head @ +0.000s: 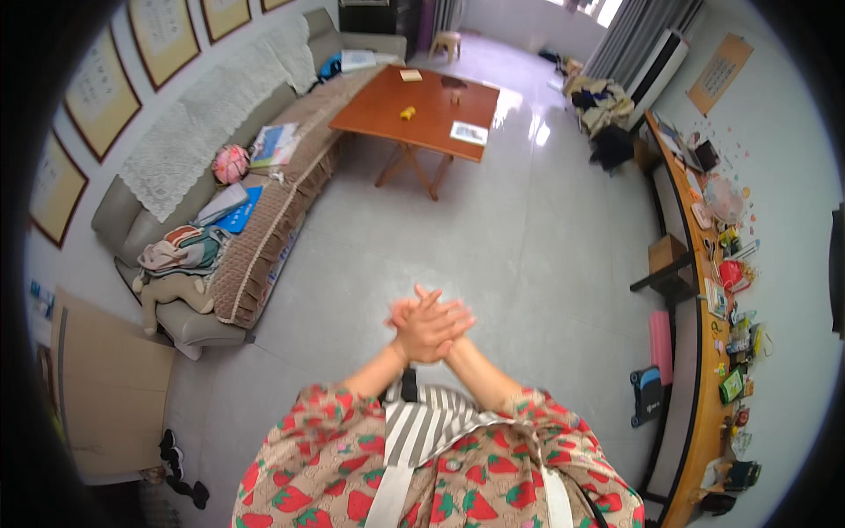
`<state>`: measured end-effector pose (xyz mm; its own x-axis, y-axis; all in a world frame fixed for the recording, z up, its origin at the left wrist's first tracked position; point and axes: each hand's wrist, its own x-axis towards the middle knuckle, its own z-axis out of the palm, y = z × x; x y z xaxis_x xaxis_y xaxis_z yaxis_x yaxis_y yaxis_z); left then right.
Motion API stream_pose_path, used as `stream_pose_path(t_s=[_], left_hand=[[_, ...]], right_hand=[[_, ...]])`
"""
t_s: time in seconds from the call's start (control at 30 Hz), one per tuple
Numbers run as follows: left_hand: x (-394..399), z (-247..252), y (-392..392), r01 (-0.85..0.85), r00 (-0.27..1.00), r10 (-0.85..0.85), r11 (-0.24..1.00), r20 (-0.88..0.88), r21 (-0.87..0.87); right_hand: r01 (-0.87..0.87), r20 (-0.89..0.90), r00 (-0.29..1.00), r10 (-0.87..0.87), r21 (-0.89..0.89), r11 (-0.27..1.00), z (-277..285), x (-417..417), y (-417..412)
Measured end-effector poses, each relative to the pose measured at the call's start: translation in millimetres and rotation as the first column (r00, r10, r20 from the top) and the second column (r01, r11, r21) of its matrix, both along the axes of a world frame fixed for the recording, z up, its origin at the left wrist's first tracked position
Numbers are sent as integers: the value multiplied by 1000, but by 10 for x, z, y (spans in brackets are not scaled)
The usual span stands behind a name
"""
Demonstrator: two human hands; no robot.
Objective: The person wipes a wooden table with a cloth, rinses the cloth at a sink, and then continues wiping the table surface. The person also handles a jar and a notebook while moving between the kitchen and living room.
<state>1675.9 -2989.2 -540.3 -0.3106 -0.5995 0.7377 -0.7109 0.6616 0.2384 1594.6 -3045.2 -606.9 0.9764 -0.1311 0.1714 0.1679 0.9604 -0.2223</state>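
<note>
My left hand (457, 323) and my right hand (422, 330) are pressed together in front of my body, crossed palm to palm, with their fingers spread and slightly blurred. No object shows between them, though the palms are hidden. Below them are the strawberry-print sleeves and a grey-and-white striped cloth (422, 432) on my chest. Farther ahead stands a brown folding table (389, 99) with a small yellow object (407, 113), a white printed sheet (469, 132) and a pale paper (410, 76) on top.
A sofa (247, 277) with books, a pink ball (231, 164) and a plush toy (175, 295) runs along the left. A long cluttered desk (709, 396) lines the right wall, with a pink roll (660, 346) beside it. Shoes (173, 455) lie at lower left.
</note>
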Motion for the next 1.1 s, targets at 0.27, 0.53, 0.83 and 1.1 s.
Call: stream_pose_path(t_s=[0.27, 0.53, 0.83, 1.1], left_hand=[[1413, -1227, -2299, -599, 769, 598, 549, 226, 583], [2547, -1802, -4260, -543, 758, 606, 384, 240, 747], [3952, -2609, -6704, -492, 669, 743, 412, 30, 767], [4441, -3223, -8405, -660, 518, 823, 210, 234, 721]], right_hand=[[448, -515, 697, -499, -231, 864, 468, -636, -2378], [451, -648, 261, -715, -573, 684, -128, 20, -5100], [-182, -632, 172, -755, -774, 606, -1362, 1607, -8018], [-932, -283, 21, -959, -353, 84, -2491, 1615, -8935]])
